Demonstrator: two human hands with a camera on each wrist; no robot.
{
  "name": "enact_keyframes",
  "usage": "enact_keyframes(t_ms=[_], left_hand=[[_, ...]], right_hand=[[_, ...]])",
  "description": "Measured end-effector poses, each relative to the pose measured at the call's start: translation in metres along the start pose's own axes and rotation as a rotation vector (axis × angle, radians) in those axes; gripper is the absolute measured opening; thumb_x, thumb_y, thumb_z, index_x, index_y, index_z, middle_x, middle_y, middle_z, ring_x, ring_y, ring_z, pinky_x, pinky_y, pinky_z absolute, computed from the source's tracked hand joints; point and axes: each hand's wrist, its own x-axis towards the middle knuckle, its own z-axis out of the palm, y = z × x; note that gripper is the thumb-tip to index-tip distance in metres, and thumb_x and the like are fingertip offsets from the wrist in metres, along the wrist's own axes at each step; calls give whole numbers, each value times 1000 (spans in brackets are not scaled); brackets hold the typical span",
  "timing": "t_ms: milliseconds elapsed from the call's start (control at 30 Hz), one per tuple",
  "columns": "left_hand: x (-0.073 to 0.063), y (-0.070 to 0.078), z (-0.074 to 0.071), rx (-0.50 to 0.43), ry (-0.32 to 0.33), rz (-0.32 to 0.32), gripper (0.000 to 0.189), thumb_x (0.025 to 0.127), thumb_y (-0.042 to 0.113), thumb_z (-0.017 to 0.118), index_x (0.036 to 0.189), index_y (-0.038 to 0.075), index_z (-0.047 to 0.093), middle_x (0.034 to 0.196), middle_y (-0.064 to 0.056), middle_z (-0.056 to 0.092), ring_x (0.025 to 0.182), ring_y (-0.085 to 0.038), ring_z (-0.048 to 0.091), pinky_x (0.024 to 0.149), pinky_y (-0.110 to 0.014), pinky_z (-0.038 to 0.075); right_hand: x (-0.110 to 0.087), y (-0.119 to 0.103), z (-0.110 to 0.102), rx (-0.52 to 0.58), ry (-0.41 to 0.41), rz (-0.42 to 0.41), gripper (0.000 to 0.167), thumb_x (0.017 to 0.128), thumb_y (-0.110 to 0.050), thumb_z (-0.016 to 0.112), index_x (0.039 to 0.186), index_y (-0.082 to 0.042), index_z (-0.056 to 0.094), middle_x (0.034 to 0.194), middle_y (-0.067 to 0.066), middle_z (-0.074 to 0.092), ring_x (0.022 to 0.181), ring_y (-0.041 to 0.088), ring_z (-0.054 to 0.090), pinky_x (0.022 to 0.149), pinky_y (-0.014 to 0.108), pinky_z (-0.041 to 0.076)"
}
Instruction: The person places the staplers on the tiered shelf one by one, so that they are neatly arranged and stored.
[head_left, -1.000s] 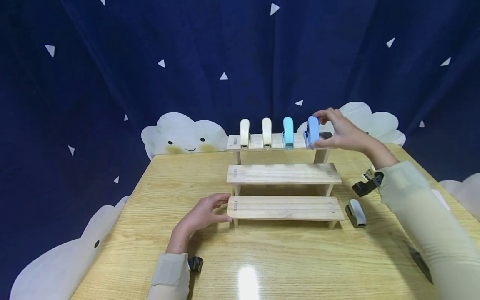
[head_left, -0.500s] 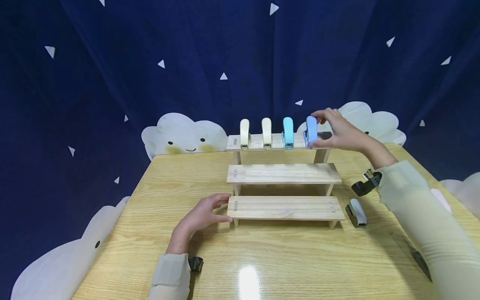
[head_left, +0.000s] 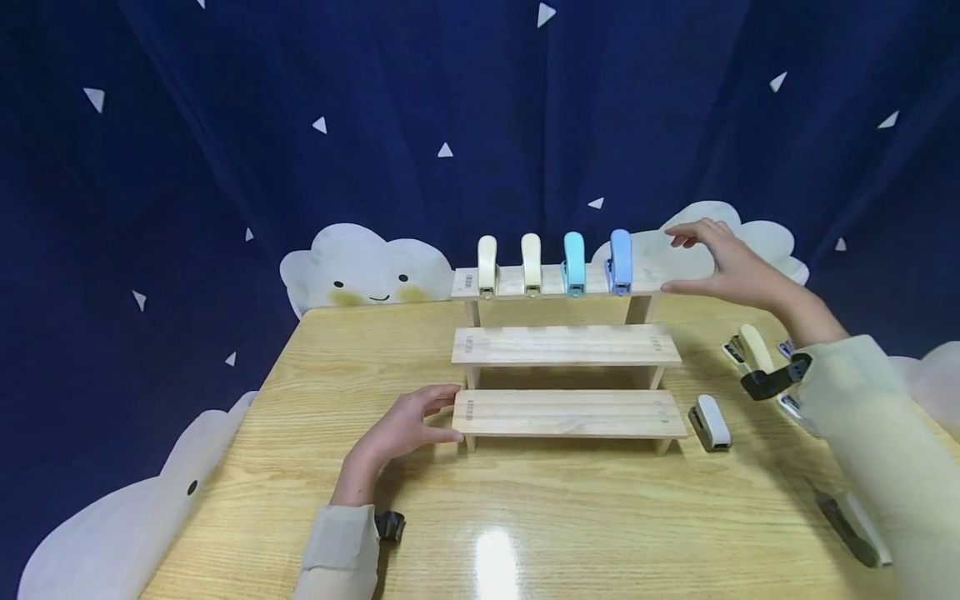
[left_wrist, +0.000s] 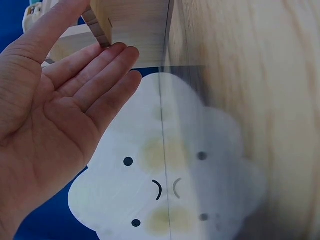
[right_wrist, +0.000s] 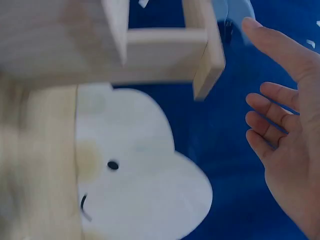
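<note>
As I watch remotely through the head camera, I log everything on a dial centred on the middle step [head_left: 566, 346] of the wooden rack [head_left: 640, 309], 12 pointing away from the wearer.

Top step [head_left: 512, 279]: four staplers in a row, ends toward the wearer — an arrangement that likely saves width and leaves finger room between neighbours. Cream stapler one [head_left: 487, 258], between 10 and 11; cream stapler two [head_left: 531, 257], 11; turquoise stapler [head_left: 574, 257], 12; blue stapler [head_left: 621, 257], 1.

Right hand [head_left: 738, 271]: at 2, just beside the blue stapler but apart from it; thumb low, fingers high, nothing between them. That spread looks suited to a stapler's height.

Left hand [head_left: 401, 429]: at 8, fingers extended and relaxed, tips at the left end of the bottom step [head_left: 570, 412], thumb by its front corner; I judge it a brace against sliding rather than a grip.

Table [head_left: 352, 350], right side — perhaps for the right arm's easy reach: third cream stapler [head_left: 754, 348], 3; white-topped stapler [head_left: 714, 422], 4, near the bottom step; dark stapler [head_left: 847, 531], 4 but farther out, beside the right sleeve [head_left: 873, 442]. What lies beneath the sleeve I cannot tell.
</note>
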Motion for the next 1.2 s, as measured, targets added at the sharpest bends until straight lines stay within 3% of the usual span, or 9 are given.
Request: enact_keyframes(t_ms=[500,900,1200], left_hand=[[1,-3,0,11,-9,7,77,82,23,80,147,7,42,150,-14,47,138,-35,47,114,-49,41],[2,-2,0,6,-6,0,76,82,23,80,147,9,44,149,-13,49,138,-35,47,114,-49,42],[2,-3,1,11,-8,6,75,82,23,80,146,8,44,148,-14,49,137,-35,48,114,-49,41]], right_hand=[[-64,62,-1,-58,-77,186,74,81,-26,80,138,2,43,127,23,47,117,42,39,93,59,36],[-97,111,10,-155,-160,193,74,77,-20,83,135,6,45,122,27,52,110,40,47,87,54,41],[-106,121,17,-156,-257,211,71,81,-21,80,135,8,45,124,29,52,109,42,50,85,57,46]])
